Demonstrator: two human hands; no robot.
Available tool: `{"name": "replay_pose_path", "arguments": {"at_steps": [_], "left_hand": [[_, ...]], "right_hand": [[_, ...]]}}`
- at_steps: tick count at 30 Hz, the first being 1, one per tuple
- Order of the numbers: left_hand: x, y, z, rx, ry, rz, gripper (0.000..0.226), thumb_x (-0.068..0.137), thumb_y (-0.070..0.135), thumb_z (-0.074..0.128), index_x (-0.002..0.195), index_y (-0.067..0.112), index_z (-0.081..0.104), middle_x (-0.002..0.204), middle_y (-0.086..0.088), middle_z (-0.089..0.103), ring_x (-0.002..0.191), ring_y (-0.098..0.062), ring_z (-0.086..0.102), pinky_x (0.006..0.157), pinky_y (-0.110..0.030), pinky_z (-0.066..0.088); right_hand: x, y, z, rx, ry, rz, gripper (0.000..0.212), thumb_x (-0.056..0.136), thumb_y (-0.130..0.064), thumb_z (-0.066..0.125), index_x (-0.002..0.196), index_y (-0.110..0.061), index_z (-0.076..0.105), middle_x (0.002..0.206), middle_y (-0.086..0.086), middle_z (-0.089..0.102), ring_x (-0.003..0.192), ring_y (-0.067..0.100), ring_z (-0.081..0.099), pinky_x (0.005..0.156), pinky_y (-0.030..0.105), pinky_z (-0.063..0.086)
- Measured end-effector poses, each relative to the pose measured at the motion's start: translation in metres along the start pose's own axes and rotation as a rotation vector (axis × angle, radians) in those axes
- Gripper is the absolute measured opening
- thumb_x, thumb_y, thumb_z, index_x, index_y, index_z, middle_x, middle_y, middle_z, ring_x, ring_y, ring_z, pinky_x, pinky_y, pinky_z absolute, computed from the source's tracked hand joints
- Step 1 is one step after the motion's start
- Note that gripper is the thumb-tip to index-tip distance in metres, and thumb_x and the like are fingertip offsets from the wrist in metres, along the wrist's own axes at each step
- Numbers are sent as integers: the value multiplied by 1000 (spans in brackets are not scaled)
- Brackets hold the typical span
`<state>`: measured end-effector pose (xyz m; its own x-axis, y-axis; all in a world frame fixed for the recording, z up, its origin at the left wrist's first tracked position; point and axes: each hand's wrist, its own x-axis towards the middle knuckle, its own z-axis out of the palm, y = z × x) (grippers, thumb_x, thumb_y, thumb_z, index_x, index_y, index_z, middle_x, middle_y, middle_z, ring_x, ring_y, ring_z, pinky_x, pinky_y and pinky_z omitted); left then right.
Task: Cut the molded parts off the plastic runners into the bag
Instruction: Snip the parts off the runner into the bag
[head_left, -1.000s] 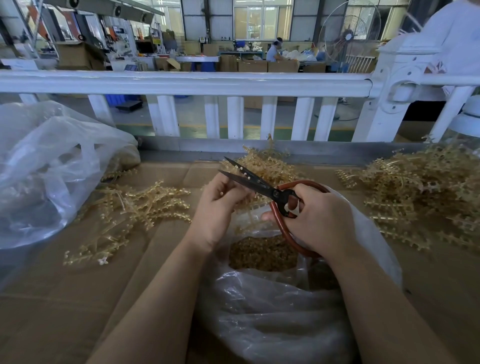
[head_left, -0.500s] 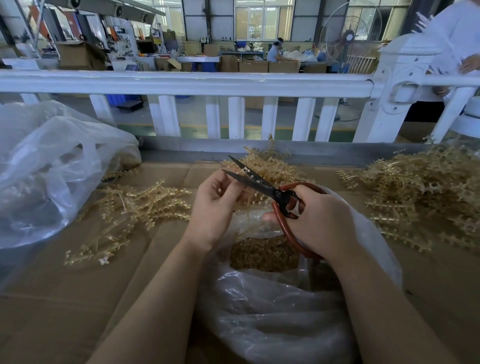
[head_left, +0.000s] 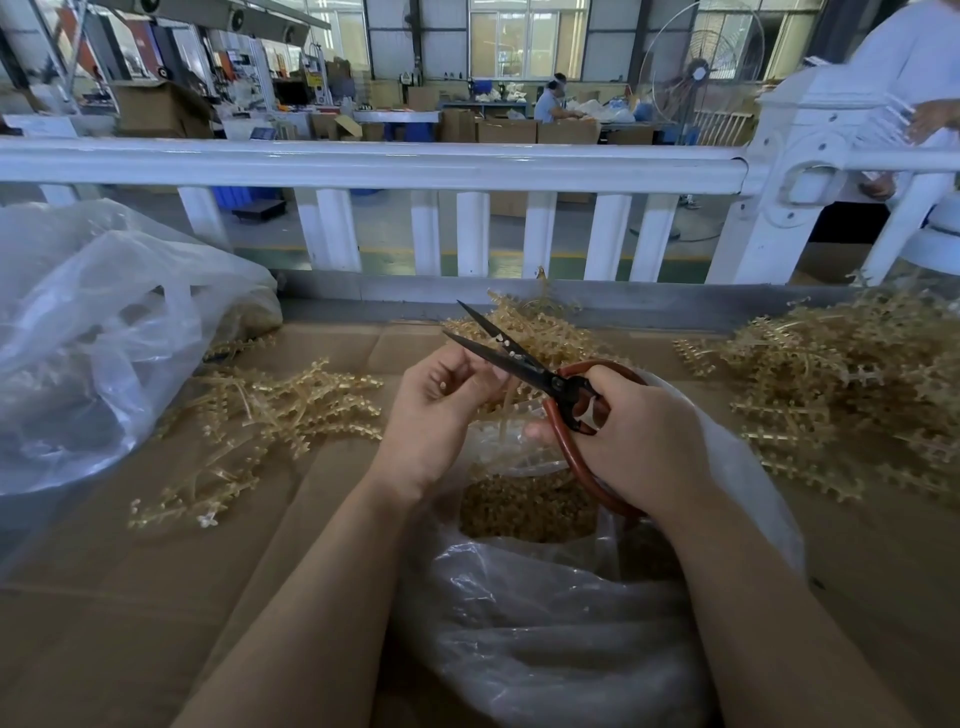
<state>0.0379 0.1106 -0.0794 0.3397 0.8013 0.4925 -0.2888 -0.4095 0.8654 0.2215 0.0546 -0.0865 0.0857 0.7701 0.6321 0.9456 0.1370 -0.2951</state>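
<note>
My right hand (head_left: 641, 436) grips black scissors (head_left: 514, 358) by their red-brown loop handles, blades parted and pointing up-left. My left hand (head_left: 434, 410) pinches a thin amber plastic runner (head_left: 506, 410) that hangs under the blades, over the mouth of a clear plastic bag (head_left: 545, 639). Cut amber parts (head_left: 524, 512) fill the bag's bottom. Small pale bits cling to the upper blade.
Loose amber runners lie on the cardboard at left (head_left: 260, 415), behind the hands (head_left: 524, 327) and in a big heap at right (head_left: 841, 384). A second clear bag (head_left: 93, 338) sits at far left. A white railing (head_left: 374, 161) borders the bench's far side.
The scissor blades have stayed parted while both hands shifted slightly. My left hand's fingers have turned the runner a little under the blades.
</note>
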Motion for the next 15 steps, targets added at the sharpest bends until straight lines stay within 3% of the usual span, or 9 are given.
{"name": "replay_pose_path", "arguments": {"at_steps": [5, 9, 15], "left_hand": [[1, 1, 1, -22, -15, -8, 20, 94, -1, 58, 85, 14, 66, 71, 13, 66, 70, -1, 59, 70, -14, 48], [0, 0, 0, -60, -24, -24, 19, 93, 5, 61, 85, 19, 71, 74, 9, 66, 72, -5, 60, 71, -16, 49], [1, -3, -1, -30, 11, -27, 13, 92, 3, 60, 91, 13, 68, 75, 7, 67, 72, -6, 62, 70, -17, 50]], "right_hand": [[0, -1, 0, 3, 25, -3, 63, 76, -91, 43, 82, -31, 62, 65, -22, 50, 56, -8, 43, 53, 4, 24], [-1, 0, 1, -1, 36, -2, 48, 78, -80, 58, 79, -31, 61, 61, -23, 47, 53, -7, 43, 50, 3, 27], [-1, 4, 2, -13, 4, 0, 40, 81, -68, 69, 85, -28, 67, 67, -19, 59, 59, 1, 50, 56, 1, 28]]}}
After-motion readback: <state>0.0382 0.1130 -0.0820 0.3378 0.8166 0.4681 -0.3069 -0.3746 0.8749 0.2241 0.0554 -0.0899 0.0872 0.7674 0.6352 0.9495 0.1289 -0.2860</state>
